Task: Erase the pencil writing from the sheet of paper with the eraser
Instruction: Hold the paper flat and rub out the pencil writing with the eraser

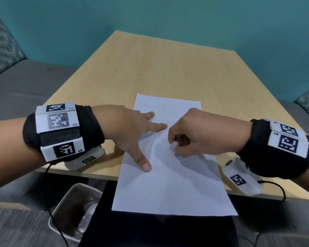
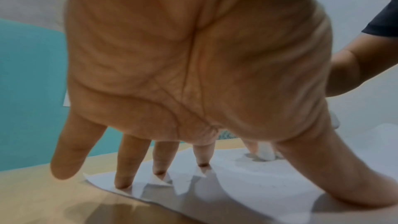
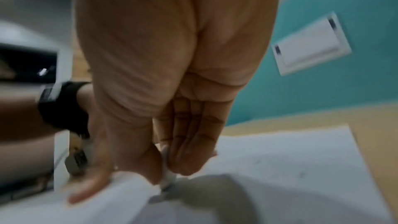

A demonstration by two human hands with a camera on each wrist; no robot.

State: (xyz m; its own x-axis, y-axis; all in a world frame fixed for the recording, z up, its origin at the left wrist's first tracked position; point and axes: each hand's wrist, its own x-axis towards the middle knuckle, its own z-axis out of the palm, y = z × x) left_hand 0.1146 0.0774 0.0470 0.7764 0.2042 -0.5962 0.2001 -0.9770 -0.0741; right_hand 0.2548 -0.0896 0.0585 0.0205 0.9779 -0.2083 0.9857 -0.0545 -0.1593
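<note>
Teal wall behind light wooden counter (image 1: 168, 68), white sheet of paper (image 1: 168, 189) pinned under left hand's (image 1: 125, 129) straight spread fingers (image 2: 127, 168), small white eraser (image 1: 174, 145) pinched in right hand's (image 1: 200, 132) curled fingers (image 3: 189, 151), tip on paper beside left index finger.

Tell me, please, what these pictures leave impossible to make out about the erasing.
- Eraser: the right hand pinches it, so in every view only a white tip shows.
- Pencil writing: head view, too faint to read.
- Sheet of paper: right wrist view is motion-blurred, so marks there are unclear.
- Paper under the left hand: covered by its spread fingers and palm.
</note>
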